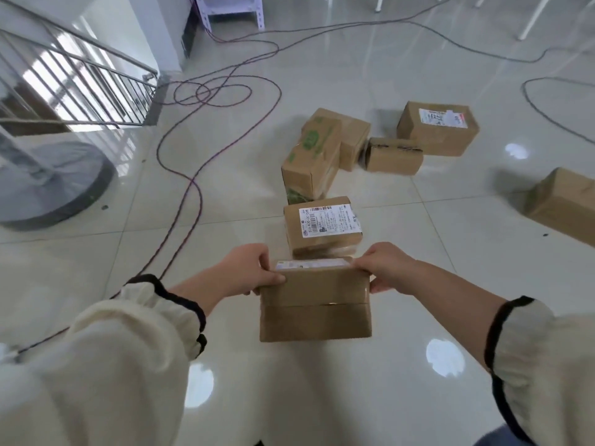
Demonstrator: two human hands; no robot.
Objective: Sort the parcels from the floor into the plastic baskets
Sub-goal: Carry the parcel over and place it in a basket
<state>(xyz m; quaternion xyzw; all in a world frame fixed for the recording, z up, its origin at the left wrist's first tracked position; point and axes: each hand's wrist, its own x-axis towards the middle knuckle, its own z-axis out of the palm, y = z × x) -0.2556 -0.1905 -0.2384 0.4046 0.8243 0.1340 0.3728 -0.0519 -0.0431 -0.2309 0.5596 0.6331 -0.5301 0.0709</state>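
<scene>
The left hand [254, 272] and right hand [383, 268], fingers curled round its upper corners, hold a taped brown cardboard parcel [314, 304] over the glossy white tiled floor [225, 220], where other sealed brown cardboard boxes [322, 225] lie just beyond.

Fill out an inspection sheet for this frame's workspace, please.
Surface: glossy pale tiled floor.
Job's things: held parcel is above the floor; six more parcels lie on the floor, the nearest being the labelled parcel; no baskets seen.
Clutter: round grey base at left.
Grippers: left hand and right hand grip the held parcel's upper corners.
Cables: dark cables loop across the floor.
Surroundings: stair railing, white shelf legs.
</scene>
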